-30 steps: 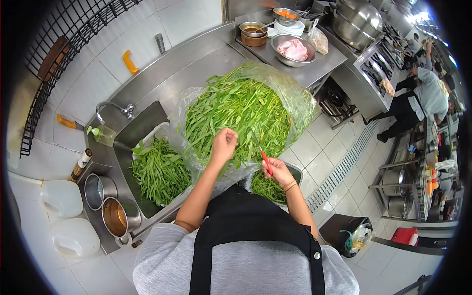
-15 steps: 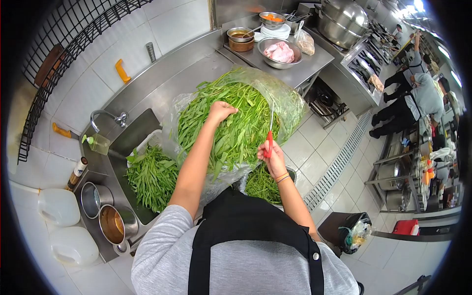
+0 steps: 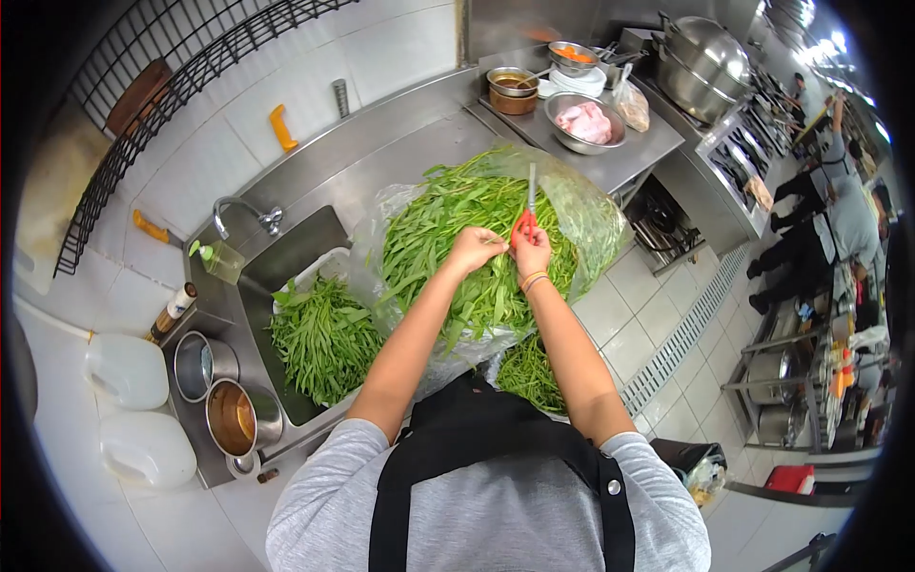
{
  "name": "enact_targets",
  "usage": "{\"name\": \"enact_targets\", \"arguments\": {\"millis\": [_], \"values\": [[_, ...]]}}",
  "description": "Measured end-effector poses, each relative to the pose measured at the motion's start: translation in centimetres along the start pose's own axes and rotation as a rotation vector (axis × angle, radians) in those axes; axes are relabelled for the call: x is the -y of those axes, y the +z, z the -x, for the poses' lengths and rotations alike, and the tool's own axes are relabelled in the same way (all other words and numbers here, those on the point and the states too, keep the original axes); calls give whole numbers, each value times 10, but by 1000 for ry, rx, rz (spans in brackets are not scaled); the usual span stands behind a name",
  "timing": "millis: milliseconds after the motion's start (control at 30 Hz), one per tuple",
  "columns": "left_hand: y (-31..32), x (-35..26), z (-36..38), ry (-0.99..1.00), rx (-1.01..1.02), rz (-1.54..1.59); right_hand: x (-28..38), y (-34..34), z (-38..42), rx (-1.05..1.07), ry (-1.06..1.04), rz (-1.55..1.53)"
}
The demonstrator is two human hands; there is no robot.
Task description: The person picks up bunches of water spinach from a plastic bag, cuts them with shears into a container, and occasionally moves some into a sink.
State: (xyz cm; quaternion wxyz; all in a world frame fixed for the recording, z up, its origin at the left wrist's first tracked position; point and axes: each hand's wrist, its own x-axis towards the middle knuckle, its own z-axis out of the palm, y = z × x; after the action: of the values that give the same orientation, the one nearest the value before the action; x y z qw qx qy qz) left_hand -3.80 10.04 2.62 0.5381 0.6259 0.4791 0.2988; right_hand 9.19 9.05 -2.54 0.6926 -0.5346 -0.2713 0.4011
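Observation:
A large heap of leafy green stems fills an open clear plastic bag on the steel counter. Over its middle, my left hand is pinched near my right hand, and what its fingertips hold is too small to make out. My right hand is closed on the red-handled scissors, whose blades point up, away from me. More greens lie in a white container in the sink at the left. Below the bag, cut stems sit in another container.
The sink has a tap and a soap bottle. Metal pots and white jugs stand lower left. A bowl of raw meat sits at the back. Co-workers stand far right; a bin is lower right.
My left hand has moved right across the greens, close to my right hand. My right hand with the scissors has moved up slightly. The whole view has shifted.

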Motion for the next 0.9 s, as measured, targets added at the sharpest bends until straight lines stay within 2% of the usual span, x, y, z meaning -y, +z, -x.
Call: {"name": "enact_targets", "arguments": {"millis": [67,100,167,200,267,333,400,433,500,633,800,900], "values": [[-4,11,-6,-69,18,64,17,-1,6,-43,259,-226],[-7,16,-7,-72,11,72,19,-1,7,-50,288,-332],[-15,27,-5,126,-66,-95,23,-3,8,12,285,-338],[-16,26,-2,121,-63,-94,25,-4,9,70,279,-353],[-19,22,3,111,95,-111,26,2,10,48,241,-289],[-19,19,12,116,127,-51,28,2,10,132,144,-174],[-20,26,16,156,-268,-82,35,-5,11,116,161,-139],[-23,29,18,161,-254,-86,38,-11,13,125,168,-108],[-30,35,24,18,-488,-432,45,-22,21,127,216,-92],[-37,40,23,-89,-339,-430,60,-37,46,207,358,-171],[-39,34,25,-6,-356,-258,42,-55,51,230,284,-104],[-34,17,34,17,-296,-103,40,-61,51,198,289,-232]]}}
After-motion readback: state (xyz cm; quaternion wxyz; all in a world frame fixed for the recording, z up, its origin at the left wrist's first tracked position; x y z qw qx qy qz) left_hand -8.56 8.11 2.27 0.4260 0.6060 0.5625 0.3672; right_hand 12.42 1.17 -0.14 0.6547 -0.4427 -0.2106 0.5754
